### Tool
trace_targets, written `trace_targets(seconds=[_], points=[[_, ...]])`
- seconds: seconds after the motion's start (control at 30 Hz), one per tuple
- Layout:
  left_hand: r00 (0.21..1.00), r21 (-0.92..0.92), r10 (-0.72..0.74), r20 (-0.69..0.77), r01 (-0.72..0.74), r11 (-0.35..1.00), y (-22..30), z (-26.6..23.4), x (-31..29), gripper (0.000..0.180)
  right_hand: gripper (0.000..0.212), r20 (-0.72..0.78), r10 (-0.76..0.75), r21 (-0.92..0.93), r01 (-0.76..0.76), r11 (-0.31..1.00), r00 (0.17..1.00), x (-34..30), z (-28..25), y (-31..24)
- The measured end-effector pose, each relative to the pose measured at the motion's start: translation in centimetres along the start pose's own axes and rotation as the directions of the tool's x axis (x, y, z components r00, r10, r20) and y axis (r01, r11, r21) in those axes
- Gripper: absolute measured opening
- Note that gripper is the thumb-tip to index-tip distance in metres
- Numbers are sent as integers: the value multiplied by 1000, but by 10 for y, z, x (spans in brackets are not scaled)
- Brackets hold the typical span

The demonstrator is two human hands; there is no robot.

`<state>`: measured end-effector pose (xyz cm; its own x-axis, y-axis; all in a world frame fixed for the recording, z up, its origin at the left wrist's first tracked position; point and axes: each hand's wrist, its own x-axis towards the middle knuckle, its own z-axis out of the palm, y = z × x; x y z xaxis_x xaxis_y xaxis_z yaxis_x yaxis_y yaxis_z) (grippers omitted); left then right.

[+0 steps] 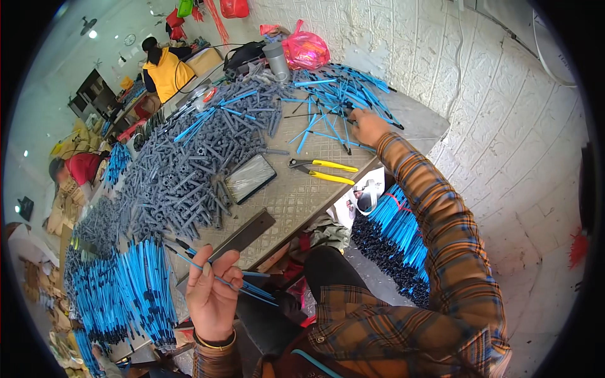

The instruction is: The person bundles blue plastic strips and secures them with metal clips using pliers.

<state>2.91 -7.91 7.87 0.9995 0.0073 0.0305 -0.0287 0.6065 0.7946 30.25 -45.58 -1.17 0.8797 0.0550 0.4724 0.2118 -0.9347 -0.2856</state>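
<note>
Blue rods, overlapping beyond my count, are pinched in one left hand, while one right hand, fingertips hidden, meets one rod pile, grip I cannot tell.

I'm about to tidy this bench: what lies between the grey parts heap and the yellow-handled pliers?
In the head view, a dark-edged rectangular tray of thin pale strands, then bare patterned tabletop.

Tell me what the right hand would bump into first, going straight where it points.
The right hand would likely meet the loose blue sticks first; it seems to reach among them, though exact depth is unclear.
</note>
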Motion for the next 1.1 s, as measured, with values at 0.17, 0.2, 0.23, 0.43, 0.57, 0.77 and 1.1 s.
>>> trace_targets(seconds=[0.17,0.2,0.23,0.43,0.57,0.77,1.1], points=[[999,-25,-4,-42,3,1000,-3,-13,2,33,24,98,183,-216,-158,963,978,-11,-10,10],[998,-30,-10,-58,9,1000,-3,-14,3,33,25,189,236,-272,-180,945,953,-11,-13,13],[998,-32,-11,-56,9,999,-3,-13,3,33,25,187,237,-274,-181,944,953,-9,-16,14],[996,-54,-56,-64,52,997,-12,-1,7,33,22,59,35,-257,-19,966,998,33,-51,-8],[995,-45,-57,-77,53,998,-12,2,7,33,22,225,-102,-385,185,904,969,65,-91,-56],[998,-74,-56,-36,54,996,-13,1,6,34,21,63,19,-521,17,853,998,73,-165,5],[995,-82,-82,51,86,993,-19,3,11,42,24,117,58,-647,31,762,991,18,-246,12]])
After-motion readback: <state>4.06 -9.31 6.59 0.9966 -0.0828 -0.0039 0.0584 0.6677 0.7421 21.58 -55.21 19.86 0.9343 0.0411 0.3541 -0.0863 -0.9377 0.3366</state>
